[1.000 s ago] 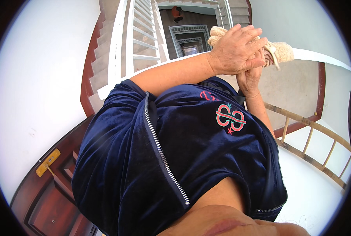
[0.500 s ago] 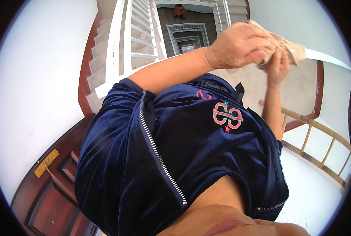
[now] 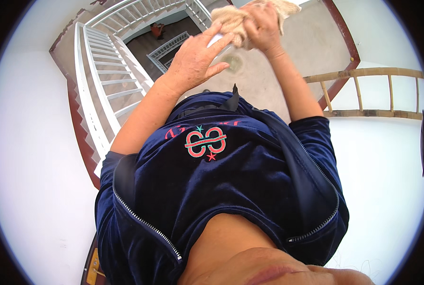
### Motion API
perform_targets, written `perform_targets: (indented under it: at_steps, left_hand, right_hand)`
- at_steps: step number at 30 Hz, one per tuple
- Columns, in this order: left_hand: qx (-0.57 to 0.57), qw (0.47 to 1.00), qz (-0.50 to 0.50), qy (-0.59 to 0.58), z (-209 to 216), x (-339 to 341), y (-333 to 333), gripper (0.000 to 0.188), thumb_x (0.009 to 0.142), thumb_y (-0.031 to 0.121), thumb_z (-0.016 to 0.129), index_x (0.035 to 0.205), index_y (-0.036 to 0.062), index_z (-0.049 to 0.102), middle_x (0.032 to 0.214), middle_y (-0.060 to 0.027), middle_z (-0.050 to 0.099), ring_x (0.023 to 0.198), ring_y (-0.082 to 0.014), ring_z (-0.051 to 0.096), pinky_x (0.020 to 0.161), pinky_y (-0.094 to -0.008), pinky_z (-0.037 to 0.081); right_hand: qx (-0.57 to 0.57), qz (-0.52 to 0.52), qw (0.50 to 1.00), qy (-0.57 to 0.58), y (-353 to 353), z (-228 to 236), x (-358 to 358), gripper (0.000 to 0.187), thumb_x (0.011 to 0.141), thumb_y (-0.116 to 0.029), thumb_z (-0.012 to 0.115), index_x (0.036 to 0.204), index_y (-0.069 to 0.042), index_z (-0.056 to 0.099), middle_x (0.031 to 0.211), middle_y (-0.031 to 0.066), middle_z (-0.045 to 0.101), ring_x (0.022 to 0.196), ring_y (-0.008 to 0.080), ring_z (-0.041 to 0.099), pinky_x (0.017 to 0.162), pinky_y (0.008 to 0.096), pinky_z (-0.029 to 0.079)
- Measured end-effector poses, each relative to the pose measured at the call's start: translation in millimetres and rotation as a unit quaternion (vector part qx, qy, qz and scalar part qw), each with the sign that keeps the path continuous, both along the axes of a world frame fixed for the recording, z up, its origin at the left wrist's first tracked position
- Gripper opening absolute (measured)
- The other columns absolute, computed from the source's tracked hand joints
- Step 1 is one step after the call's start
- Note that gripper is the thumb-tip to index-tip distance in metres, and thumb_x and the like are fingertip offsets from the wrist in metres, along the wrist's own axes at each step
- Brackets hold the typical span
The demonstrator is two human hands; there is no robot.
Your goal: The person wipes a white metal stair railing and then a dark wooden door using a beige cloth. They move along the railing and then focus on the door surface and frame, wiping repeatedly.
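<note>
A crumpled beige cloth [image 3: 228,21] is bunched in my right hand [image 3: 263,29], its fingers curled tightly round it. One end of the cloth sticks out past the far side of that hand. My left hand [image 3: 193,61] is beside the cloth's left edge, with its thumb and fingers spread and nothing seen in its grip. Its fingertips come close to the cloth; whether they touch it cannot be made out. A bit of white handrail [image 3: 215,40] shows between the fingers of that hand.
White stair railings [image 3: 111,78] run along the left around an open stairwell. Far down in it is a person in orange [image 3: 157,31]. A bamboo ladder [image 3: 358,92] is at the right by the white wall. A door's brass handle plate [image 3: 94,266] shows at lower left.
Both hands and the cloth have moved to the left in view as my body turned. My left hand has come off the cloth and spread its fingers; the right now grips it alone.
</note>
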State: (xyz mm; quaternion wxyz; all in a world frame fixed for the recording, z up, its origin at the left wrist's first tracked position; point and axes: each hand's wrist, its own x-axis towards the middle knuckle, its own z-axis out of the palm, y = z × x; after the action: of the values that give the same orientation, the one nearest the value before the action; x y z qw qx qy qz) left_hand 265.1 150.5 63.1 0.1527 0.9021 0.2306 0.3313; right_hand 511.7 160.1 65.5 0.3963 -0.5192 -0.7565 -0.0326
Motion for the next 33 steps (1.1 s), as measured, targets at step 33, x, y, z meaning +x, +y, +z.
perform_targets:
  at_steps: [33]
  left_hand:
    - [-0.173, 0.966, 0.085, 0.17, -3, -14, -6, 0.052, 0.092, 0.039, 0.066, 0.128, 0.0044, 0.048, 0.106, -0.0212, 0.067, 0.097, -0.0392, 0.067, 0.08, -0.0473, 0.054]
  right_hand:
    - [-0.005, -0.102, 0.988, -0.117, 34, -19, 48, 0.029, 0.093, -0.028, 0.062, 0.114, -0.012, 0.073, 0.111, 0.0015, 0.072, 0.103, 0.0277, 0.064, 0.101, 0.0427, 0.04]
